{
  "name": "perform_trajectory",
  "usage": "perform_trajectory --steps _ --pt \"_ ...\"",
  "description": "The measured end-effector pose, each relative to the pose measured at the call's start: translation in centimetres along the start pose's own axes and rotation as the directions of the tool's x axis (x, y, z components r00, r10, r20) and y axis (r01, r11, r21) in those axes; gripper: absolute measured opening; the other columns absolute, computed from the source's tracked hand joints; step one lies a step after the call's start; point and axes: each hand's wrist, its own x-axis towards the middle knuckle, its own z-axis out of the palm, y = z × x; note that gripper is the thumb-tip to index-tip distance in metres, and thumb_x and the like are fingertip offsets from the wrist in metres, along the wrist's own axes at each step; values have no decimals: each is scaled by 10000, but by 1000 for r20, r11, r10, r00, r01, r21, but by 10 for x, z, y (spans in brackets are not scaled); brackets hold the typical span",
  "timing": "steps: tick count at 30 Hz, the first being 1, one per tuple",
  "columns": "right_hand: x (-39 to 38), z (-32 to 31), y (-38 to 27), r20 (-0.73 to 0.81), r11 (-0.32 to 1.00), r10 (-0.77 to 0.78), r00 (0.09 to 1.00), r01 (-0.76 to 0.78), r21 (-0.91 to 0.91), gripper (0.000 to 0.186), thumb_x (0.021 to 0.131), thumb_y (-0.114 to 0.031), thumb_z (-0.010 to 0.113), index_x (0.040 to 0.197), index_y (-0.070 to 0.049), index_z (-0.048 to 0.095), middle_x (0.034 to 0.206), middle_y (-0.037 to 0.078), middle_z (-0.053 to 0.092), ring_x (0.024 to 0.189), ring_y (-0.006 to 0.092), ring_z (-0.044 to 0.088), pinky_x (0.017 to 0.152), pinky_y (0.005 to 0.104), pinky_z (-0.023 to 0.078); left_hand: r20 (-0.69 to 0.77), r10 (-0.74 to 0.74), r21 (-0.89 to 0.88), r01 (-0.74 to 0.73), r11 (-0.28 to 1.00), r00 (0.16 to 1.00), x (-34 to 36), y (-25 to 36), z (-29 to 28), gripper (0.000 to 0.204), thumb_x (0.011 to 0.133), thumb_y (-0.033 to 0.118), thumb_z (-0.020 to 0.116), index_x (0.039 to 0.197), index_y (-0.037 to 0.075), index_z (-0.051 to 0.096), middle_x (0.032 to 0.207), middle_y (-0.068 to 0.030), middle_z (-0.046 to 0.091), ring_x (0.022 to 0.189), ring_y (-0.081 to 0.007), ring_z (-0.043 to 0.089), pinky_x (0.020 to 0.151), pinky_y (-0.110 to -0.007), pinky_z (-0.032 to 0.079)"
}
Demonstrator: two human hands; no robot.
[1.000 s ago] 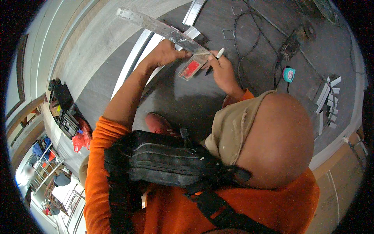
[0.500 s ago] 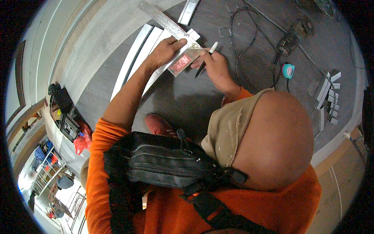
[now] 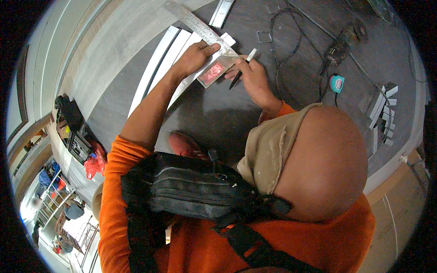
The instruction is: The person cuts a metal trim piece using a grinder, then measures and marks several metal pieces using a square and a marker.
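A metal try square with a red panel in its handle lies across white strips on the dark floor, its blade reaching toward the upper left. My left hand has its thumb and fingers closed on the blade where it crosses the strips. My right hand is closed on a black marker with a white cap, held upright-slanted beside the square's handle, with fingers near that handle. Part of a short white piece shows beside the blade.
A teal tape measure, looping black cables and a power tool lie to the right, with several white offcuts beyond. A metal strip lies above. Bags sit at the left. A red shoe is below the square.
The square has shifted and lowered onto the white strips. My left hand has moved up onto its blade; my right hand and marker have moved slightly up and left.
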Motion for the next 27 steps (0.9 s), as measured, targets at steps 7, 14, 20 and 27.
perform_trajectory --steps 7,14,20,27 --pt "1 -1 4 -16 1000 -9 1000 9 6 326 1046 -223 454 1169 54 577 974 145 703 817 211 705 741 314 548 -31 47 25 -46 999 998 -3 3 2 596 957 497 596 1012 -91 671 841 -156 667 791 -237 611 773 -372 472" --pt "6 -29 10 -193 916 -207 959 120 -383 365 1023 -326 510 976 -18 700 923 111 715 754 196 671 689 321 499 4 24 89 -25 996 1000 -4 11 -1 607 955 517 588 997 -82 682 836 -175 676 814 -266 629 803 -391 476" --pt "-6 -32 -66 -216 819 -432 876 281 -500 299 1021 -270 533 1075 -33 709 1006 72 735 895 162 682 793 294 514 20 32 93 -33 995 999 0 8 -5 627 947 541 587 938 -79 680 839 -191 676 802 -283 624 808 -411 471" --pt "17 -18 -74 153 601 -509 847 477 -642 205 953 -139 646 1106 -26 723 1061 103 737 956 167 692 830 288 518 38 26 114 -31 993 999 5 4 -6 615 947 538 592 886 -68 675 810 -200 668 781 -282 621 799 -420 471"
